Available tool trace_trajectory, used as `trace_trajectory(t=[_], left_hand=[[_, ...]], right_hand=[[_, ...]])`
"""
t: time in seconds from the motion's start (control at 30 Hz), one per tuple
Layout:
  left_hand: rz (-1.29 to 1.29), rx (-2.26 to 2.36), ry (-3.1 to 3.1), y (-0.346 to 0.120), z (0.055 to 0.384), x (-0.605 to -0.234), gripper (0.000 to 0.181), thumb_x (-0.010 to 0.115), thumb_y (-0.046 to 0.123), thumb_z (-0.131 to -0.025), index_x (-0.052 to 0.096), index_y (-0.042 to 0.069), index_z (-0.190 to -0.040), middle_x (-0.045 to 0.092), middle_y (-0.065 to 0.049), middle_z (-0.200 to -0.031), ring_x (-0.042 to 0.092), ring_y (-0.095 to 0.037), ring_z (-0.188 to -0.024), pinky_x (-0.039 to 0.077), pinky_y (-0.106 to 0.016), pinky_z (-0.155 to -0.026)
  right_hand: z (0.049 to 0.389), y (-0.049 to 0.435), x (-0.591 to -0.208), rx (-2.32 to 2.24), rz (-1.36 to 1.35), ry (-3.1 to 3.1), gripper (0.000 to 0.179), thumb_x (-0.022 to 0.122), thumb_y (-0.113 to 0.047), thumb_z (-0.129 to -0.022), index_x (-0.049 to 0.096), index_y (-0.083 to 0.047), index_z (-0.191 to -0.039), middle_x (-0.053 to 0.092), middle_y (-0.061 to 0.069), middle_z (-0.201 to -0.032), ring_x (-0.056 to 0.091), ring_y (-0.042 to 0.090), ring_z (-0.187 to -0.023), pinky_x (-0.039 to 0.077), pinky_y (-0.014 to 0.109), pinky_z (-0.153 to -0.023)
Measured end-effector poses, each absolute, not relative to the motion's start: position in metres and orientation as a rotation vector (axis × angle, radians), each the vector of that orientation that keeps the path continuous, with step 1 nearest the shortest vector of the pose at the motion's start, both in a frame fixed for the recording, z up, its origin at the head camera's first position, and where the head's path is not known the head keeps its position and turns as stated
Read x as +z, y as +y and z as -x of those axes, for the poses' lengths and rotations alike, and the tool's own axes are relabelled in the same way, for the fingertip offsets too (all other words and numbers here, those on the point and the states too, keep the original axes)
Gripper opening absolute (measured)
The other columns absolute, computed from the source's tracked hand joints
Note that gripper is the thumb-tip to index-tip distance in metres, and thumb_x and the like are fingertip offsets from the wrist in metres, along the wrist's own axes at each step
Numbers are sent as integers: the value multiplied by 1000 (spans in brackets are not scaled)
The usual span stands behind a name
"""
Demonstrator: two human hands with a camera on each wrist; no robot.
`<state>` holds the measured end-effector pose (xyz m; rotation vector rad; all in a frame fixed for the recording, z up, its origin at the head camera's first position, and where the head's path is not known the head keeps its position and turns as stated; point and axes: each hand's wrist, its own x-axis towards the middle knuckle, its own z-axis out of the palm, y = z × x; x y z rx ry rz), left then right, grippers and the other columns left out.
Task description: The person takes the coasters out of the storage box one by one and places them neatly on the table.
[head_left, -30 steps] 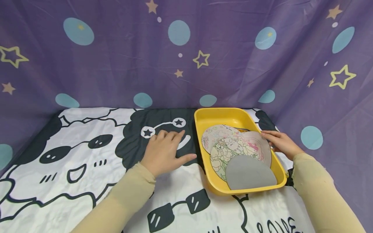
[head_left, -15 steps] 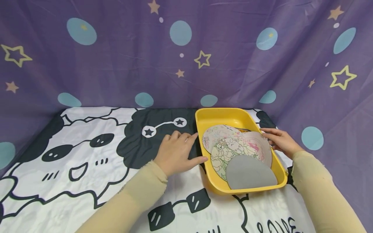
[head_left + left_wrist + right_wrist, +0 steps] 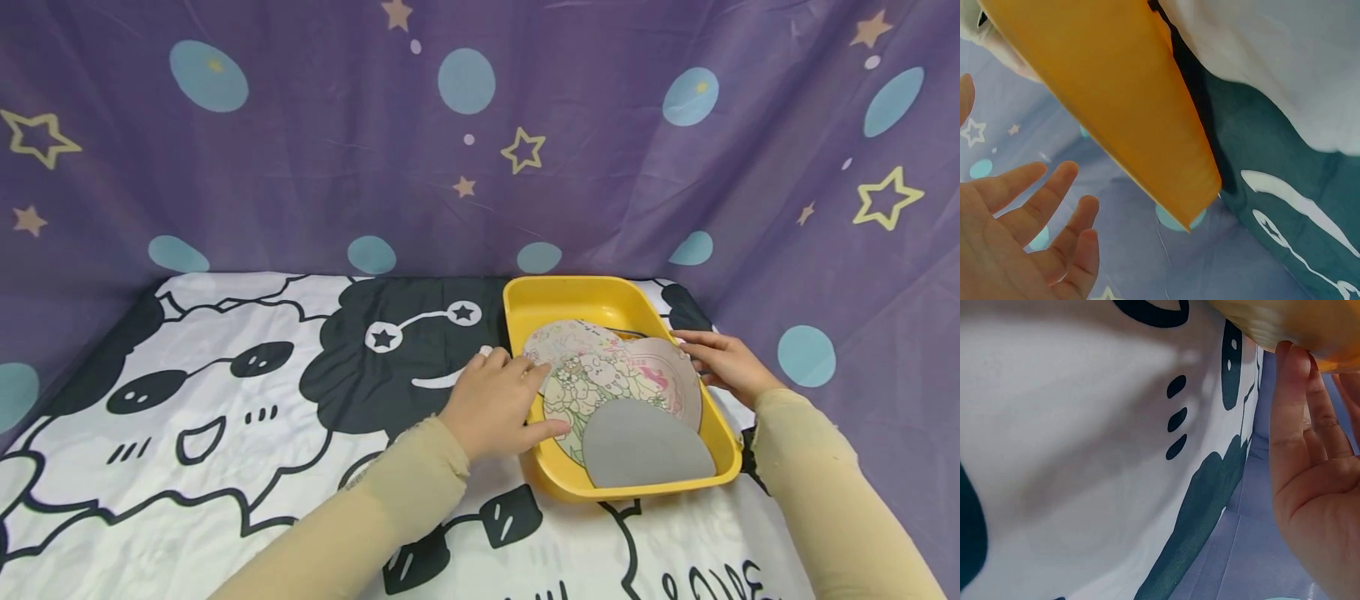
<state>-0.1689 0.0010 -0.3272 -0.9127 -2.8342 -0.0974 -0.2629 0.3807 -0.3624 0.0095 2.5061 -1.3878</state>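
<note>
A yellow plastic tub (image 3: pixel 558 492) holds several flat, thin pieces with rounded edges. Among them are a plain grey piece (image 3: pixel 645 446), one with green and cream cartoon drawings (image 3: pixel 581 392) and one with a pink print (image 3: pixel 678 375). Over the tub's left rim hovers my left hand (image 3: pixel 491 407), fingers spread and thumb pointing inward, nothing held. Its palm and loosely bent fingers show apart from the yellow wall (image 3: pixel 1122 94) in the left wrist view. My right hand (image 3: pixel 731 364) touches the tub's right side, and in the right wrist view its fairly straight fingertips meet the yellow wall (image 3: pixel 1297 328).
A black-and-white cartoon cloth (image 3: pixel 225 467) covers the table under the tub. Behind it hangs a purple curtain (image 3: pixel 337 167) with stars and blue spots, close to the tub's far end. A thin dark blue edge (image 3: pixel 626 332) shows behind the printed pieces.
My left hand has moved right, from over the dark part of the cloth to over the tub's left rim. The right hand and the tub stay where they were.
</note>
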Motion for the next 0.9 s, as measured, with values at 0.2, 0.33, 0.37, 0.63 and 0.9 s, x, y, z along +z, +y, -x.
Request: trace_trajectory(t=[0.2, 0.33, 0.37, 0.63, 0.9], left_hand=[[1016, -60, -2823, 21, 168, -333, 76, 48, 71, -91, 57, 14, -140, 63, -5, -134, 54, -27, -122, 46, -38, -101], [1079, -94, -2809, 33, 166, -337, 69, 51, 67, -93, 62, 13, -134, 66, -3, -125, 57, -21, -111, 47, -32, -100], [1091, -108, -2807, 36, 166, -337, 67, 51, 65, -93, 63, 12, -132, 67, -3, -123, 57, -19, -107, 48, -30, -98], [1089, -297, -2930, 51, 172, -341, 56, 57, 58, -94, 67, 11, -124, 67, -3, -116, 56, -17, -101, 50, -26, -94], [1112, -456, -3029, 61, 185, -339, 52, 60, 53, -95, 67, 9, -123, 68, -2, -116, 59, -15, -105, 49, -24, -98]], right_hand=[[263, 380, -360, -1371, -17, 2500, 70, 58, -44, -98, 36, -5, -152, 61, -26, -100, 60, 6, -90, 56, 24, -78], [265, 380, -360, -1338, -31, 2505, 72, 61, -43, -97, 39, 0, -150, 61, -24, -100, 59, 5, -91, 56, 24, -78], [265, 380, -360, -1333, -33, 2506, 71, 61, -42, -97, 40, 2, -148, 61, -24, -99, 59, 5, -90, 56, 23, -77], [272, 378, -355, -1267, -24, 2516, 63, 61, -32, -98, 44, 8, -143, 64, -22, -93, 57, 8, -85, 56, 25, -70], [275, 378, -350, -1227, -35, 2477, 60, 57, -28, -100, 40, 9, -144, 61, -15, -88, 52, 9, -77, 54, 25, -66]])
